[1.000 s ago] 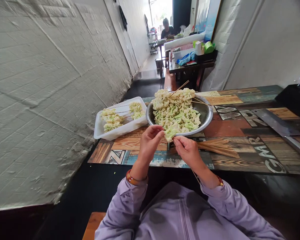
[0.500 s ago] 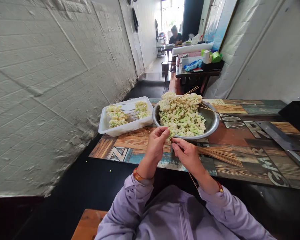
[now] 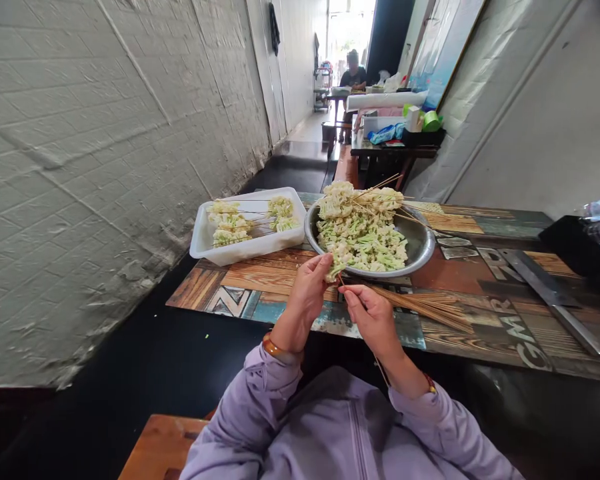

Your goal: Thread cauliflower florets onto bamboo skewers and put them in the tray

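Observation:
Between its thumb and fingers, my left hand grips a cauliflower floret at the near rim of the metal bowl. My right hand pinches a thin bamboo skewer, whose tip meets the floret while its other end runs down past my wrist. Loose cauliflower pieces fill much of the bowl, with several skewered ones lying across its far side. Just behind my right hand, a bundle of bare skewers rests on the table. Skewered cauliflower lies in the white tray to the left.
A cleaver lies at the right of the patterned table, beside a black container. A wooden stool stands at lower left, near the white brick-patterned wall. Farther back, a person sits at another table.
The view has shifted slightly, so the table things sit a little further left. Both hands stay close together, and more of the floret and skewer tip shows between them.

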